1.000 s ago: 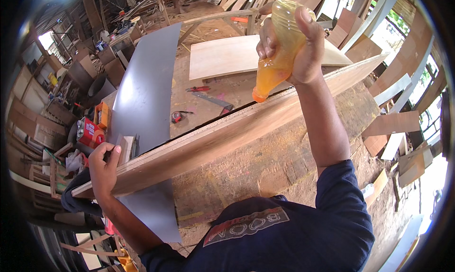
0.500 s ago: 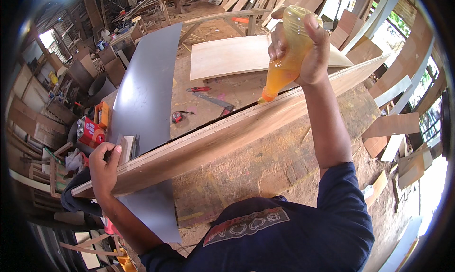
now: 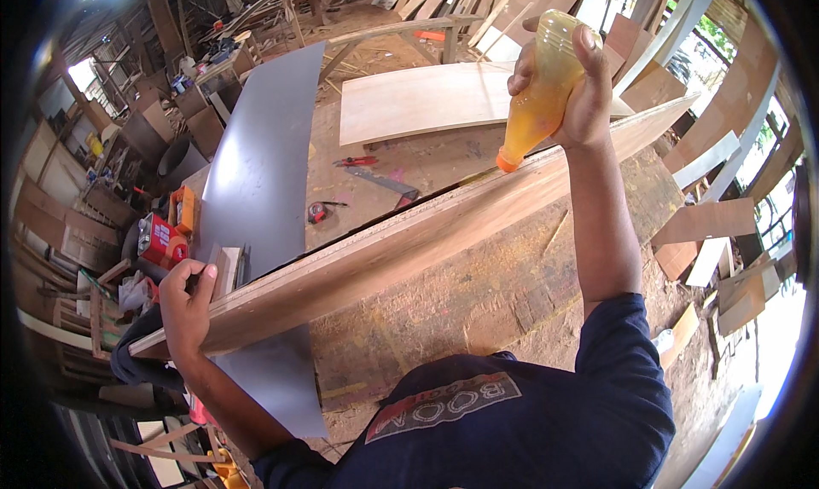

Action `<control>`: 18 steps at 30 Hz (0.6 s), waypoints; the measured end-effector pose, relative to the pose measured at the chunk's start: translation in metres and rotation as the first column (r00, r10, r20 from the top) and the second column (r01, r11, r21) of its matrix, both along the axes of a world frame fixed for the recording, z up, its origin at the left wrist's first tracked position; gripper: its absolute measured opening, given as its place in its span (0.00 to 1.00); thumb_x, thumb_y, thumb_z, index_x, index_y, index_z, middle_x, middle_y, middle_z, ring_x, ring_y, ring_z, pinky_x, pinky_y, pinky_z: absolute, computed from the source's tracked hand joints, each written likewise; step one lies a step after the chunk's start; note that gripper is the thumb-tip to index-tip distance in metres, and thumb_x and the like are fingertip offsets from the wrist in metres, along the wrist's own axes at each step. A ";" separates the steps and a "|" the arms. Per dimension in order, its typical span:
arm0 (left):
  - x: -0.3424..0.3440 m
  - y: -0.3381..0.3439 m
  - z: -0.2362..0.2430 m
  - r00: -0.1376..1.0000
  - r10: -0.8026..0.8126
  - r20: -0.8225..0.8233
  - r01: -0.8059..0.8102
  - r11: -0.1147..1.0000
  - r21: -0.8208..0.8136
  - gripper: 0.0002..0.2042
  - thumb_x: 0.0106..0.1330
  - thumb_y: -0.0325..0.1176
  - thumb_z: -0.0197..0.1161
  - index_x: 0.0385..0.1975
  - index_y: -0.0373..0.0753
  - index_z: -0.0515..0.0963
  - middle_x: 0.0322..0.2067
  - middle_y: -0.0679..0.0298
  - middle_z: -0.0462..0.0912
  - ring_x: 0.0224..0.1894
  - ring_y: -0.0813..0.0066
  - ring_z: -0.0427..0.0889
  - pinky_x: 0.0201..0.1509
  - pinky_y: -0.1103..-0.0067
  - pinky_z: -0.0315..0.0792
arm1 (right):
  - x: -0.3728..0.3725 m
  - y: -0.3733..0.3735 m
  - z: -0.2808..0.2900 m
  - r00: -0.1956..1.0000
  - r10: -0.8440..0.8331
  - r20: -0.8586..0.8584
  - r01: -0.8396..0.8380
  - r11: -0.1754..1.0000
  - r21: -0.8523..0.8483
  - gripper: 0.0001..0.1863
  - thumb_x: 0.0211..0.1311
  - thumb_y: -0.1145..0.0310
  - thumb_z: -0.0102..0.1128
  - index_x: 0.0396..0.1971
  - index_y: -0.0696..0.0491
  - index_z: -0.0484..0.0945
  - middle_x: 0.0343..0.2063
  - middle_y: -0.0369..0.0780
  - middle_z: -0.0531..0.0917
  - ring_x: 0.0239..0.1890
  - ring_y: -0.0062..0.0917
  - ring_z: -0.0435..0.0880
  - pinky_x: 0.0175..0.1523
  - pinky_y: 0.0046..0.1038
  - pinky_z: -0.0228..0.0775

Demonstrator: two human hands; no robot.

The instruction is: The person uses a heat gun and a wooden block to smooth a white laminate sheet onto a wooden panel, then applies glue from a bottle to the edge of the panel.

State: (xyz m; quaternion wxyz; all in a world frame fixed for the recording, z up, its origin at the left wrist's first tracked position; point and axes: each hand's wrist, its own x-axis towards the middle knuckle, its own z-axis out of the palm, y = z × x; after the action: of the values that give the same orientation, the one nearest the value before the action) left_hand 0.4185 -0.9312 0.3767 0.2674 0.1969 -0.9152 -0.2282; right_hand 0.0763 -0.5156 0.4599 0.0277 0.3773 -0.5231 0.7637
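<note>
My right hand (image 3: 589, 97) is wrapped round a clear plastic bottle (image 3: 542, 97), tilted cap-down and partly filled with yellow-orange liquid. Its orange cap is just above the upper edge of a long wooden board (image 3: 401, 242), which stands on edge and runs diagonally across the workbench (image 3: 452, 310). At the board's near left end, my left hand (image 3: 185, 310) grips it, with the thumb against a short wooden piece (image 3: 225, 271) at the top edge. Some left fingers are hidden.
Behind the board lie a tape measure (image 3: 319, 212), red-handled pliers (image 3: 357, 161), a metal square (image 3: 384, 182) and a pale plywood panel (image 3: 418, 105). A grey sheet (image 3: 260, 148) crosses the bench's left side. A red can (image 3: 162, 240) stands beyond it.
My right hand has moved the bottle to the right along the board's upper edge. My left hand stays at the board's left end.
</note>
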 end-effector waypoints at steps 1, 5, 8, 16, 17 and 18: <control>-0.001 -0.001 -0.002 1.000 -0.018 -0.012 0.018 1.000 -0.024 0.13 0.75 0.33 0.67 0.32 0.30 0.77 0.24 0.64 0.75 0.30 0.79 0.71 0.39 0.76 0.68 | -0.002 0.001 -0.002 1.000 -0.027 -0.010 0.027 0.999 0.027 0.35 0.74 0.36 0.52 0.49 0.59 0.78 0.26 0.42 0.83 0.29 0.29 0.87 0.33 0.32 0.79; -0.002 0.000 0.000 1.000 0.000 0.013 0.000 1.000 -0.003 0.13 0.74 0.32 0.68 0.31 0.28 0.76 0.25 0.59 0.74 0.32 0.74 0.72 0.43 0.72 0.71 | -0.005 0.004 -0.004 0.998 -0.062 -0.034 0.064 0.995 0.078 0.38 0.75 0.36 0.50 0.59 0.61 0.74 0.28 0.42 0.83 0.30 0.29 0.86 0.32 0.32 0.79; -0.002 0.000 0.000 1.000 -0.009 0.021 0.008 1.000 0.022 0.13 0.74 0.32 0.68 0.31 0.28 0.76 0.25 0.60 0.75 0.32 0.74 0.72 0.42 0.72 0.71 | -0.006 0.010 -0.003 0.994 -0.107 -0.032 0.110 0.989 0.097 0.36 0.75 0.36 0.53 0.55 0.59 0.76 0.28 0.42 0.84 0.31 0.29 0.87 0.32 0.32 0.79; -0.004 -0.009 -0.008 0.999 -0.039 -0.031 0.038 0.999 -0.037 0.12 0.75 0.32 0.67 0.31 0.30 0.77 0.24 0.63 0.75 0.30 0.77 0.71 0.39 0.75 0.69 | 0.002 0.015 0.005 0.973 -0.158 -0.166 0.187 0.966 0.176 0.34 0.64 0.53 0.79 0.57 0.64 0.77 0.34 0.43 0.88 0.35 0.24 0.89 0.40 0.29 0.85; -0.005 -0.008 -0.009 0.997 -0.063 -0.037 0.062 0.997 -0.039 0.12 0.75 0.32 0.67 0.31 0.30 0.77 0.24 0.63 0.75 0.30 0.77 0.71 0.39 0.75 0.69 | 0.000 0.015 0.002 0.952 -0.201 -0.230 0.247 0.949 0.194 0.40 0.63 0.52 0.81 0.61 0.67 0.74 0.37 0.45 0.88 0.37 0.25 0.89 0.41 0.29 0.85; -0.005 -0.007 -0.008 0.999 -0.039 -0.015 0.039 0.998 -0.040 0.12 0.75 0.32 0.67 0.31 0.30 0.77 0.24 0.63 0.75 0.31 0.76 0.72 0.40 0.74 0.70 | -0.004 0.018 -0.002 0.925 -0.242 -0.294 0.309 0.929 0.206 0.46 0.61 0.52 0.82 0.66 0.70 0.71 0.39 0.47 0.89 0.38 0.26 0.90 0.42 0.30 0.86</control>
State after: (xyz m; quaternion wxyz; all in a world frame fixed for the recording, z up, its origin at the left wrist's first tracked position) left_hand 0.4138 -0.9385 0.3691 0.2739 0.1719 -0.9211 -0.2168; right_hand 0.0721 -0.4978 0.4580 0.1571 0.3980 -0.6544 0.6235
